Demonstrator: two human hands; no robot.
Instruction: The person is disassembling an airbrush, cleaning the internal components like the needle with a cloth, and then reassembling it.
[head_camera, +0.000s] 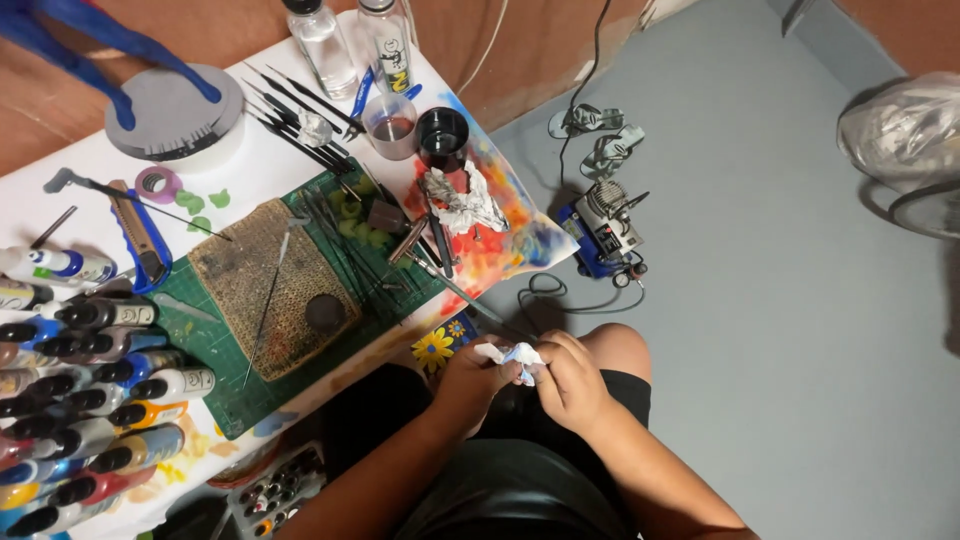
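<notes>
Down over the lap, we hold a small crumpled white tissue (512, 357) with bluish stains between both hands; our left hand (478, 372) and right hand (572, 380) are pressed together around it, fingers pinching it from either side, just off the near edge of the white table (40, 205). Beside the left hand, on the table's edge, a yellow flower sticker (433, 349) shows on a blue patch; further in lies the green cutting mat (225, 385) with a brown woven pad (262, 275) on it and thin brushes (300, 110) beyond. Along the table's left side we see rows of small paint bottles (100, 400) lying flat, with black caps and white or coloured labels; at the far edge stand two clear glass bottles (325, 45), one bearing a pale label with yellow marks, and a clear cup (390, 125) of reddish liquid next to a black pot (443, 135). A paint-stained paper sheet (505, 225) carries a crumpled white wad (462, 195). On the grey floor (780, 330) sits a blue compressor (603, 232).
</notes>
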